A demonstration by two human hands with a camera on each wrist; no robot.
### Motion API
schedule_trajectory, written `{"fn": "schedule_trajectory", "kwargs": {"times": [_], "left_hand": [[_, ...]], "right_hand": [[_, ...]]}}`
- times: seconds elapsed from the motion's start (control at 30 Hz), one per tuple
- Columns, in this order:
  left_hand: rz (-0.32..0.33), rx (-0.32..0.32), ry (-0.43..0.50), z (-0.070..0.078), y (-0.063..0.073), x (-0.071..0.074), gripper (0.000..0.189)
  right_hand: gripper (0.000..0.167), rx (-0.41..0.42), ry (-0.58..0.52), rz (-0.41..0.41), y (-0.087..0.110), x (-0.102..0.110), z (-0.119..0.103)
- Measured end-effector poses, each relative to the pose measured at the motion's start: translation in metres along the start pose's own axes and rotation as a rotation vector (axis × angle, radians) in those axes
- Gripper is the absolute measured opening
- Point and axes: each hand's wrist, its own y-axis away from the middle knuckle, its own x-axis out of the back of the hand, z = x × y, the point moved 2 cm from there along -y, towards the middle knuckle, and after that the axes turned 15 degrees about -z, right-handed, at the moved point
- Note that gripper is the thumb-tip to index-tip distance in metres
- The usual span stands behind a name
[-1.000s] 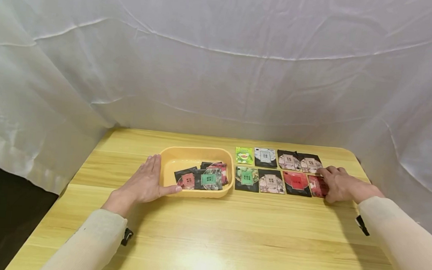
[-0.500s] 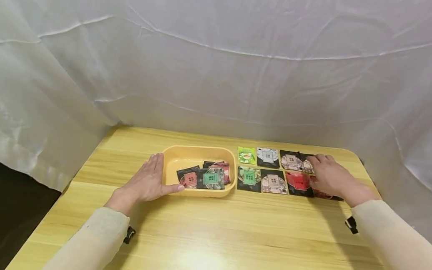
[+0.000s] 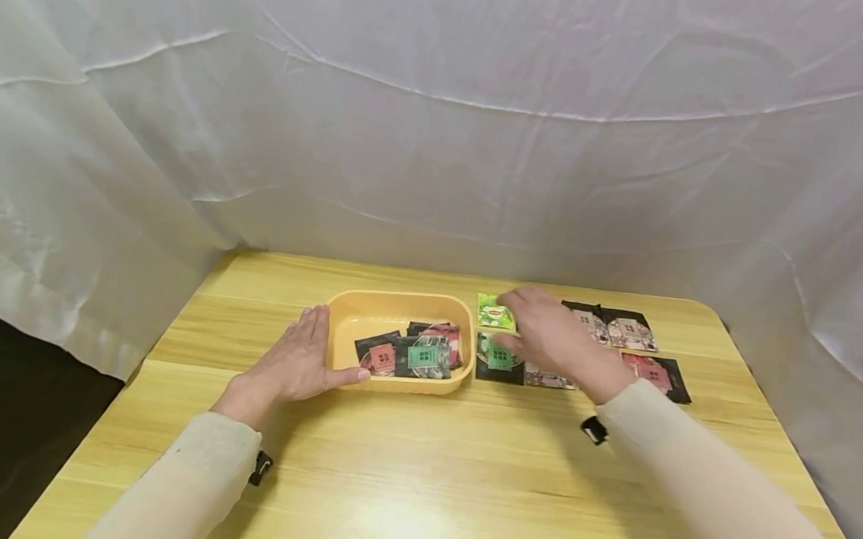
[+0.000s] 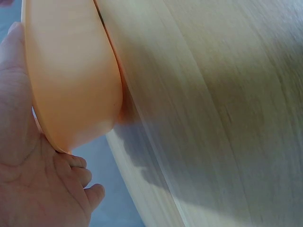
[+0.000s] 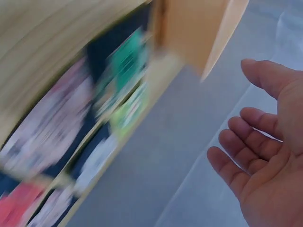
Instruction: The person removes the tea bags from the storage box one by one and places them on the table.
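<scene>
My left hand (image 3: 292,358) lies against the left end of a yellow plastic bin (image 3: 408,386). Its fingers run straight along the side, and the thumb reaches over the front rim; the left wrist view shows the palm at the bin wall (image 4: 75,71). Inside the bin are several tea sachets, including one with a green label (image 3: 425,358) and one with a red label (image 3: 380,358). My right hand (image 3: 551,332) hovers, fingers parted and holding nothing, over two rows of tea sachets, hiding some. The Lipton sachet (image 3: 494,314) and the green-labelled sachet (image 3: 499,358) show beside its fingertips.
Two dark sachets with pale pink labels, one at the back right end (image 3: 630,329), and a red-labelled sachet (image 3: 657,375) lie right of the right hand. The wooden table (image 3: 388,458) meets a hanging white cloth (image 3: 438,178) behind.
My right hand has left the right end of the sachet rows and swept left toward the bin, uncovering the red-labelled sachet there. The left hand stays at the bin.
</scene>
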Motion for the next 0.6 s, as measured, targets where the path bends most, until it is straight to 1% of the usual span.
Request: {"fn": "schedule_trajectory", "kwargs": {"times": [0.13,0.27,0.43,0.6], "left_hand": [[0.000,0.001,0.004,0.001,-0.001,0.000,0.132],[-0.006,0.002,0.007,0.002,-0.003,-0.001,0.133],[0.004,-0.004,0.014,0.004,-0.005,-0.003,0.131],[0.009,-0.005,0.016,0.005,-0.006,-0.003,0.131]], "right_hand": [[0.071,0.045,-0.028,-0.057,-0.028,0.000,-0.034],[0.080,0.048,-0.034,-0.166,-0.050,-0.010,-0.057],[0.087,0.036,-0.013,-0.303,-0.067,-0.026,-0.072],[0.089,0.002,0.015,-0.379,-0.076,-0.039,-0.079]]}}
